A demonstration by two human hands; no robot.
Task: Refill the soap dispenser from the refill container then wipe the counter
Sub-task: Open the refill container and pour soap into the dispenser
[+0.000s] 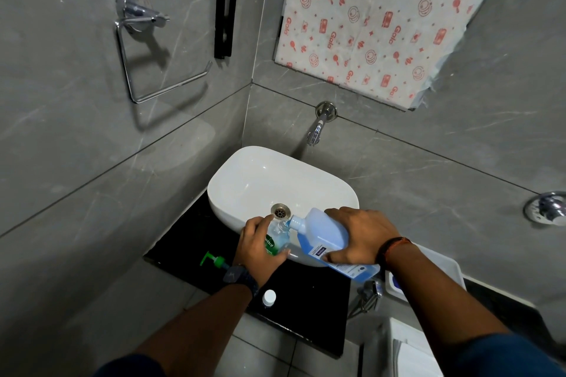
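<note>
Over the basin (245, 180), our left grip (260, 249) clasps the clear dispenser (277, 240); our right grip (363, 236) holds the tilted refill (324, 232), translucent, blue liquid inside, spout at the dispenser's mouth.

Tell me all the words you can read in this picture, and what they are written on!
"Gala": printed many times in red on the patterned sheet hanging on the wall.
"ettol": white letters on the green label of the soap dispenser in the left hand; fingers cover the start.
Label on the blue refill container, held by the right hand: too small and blurred to read.
</note>
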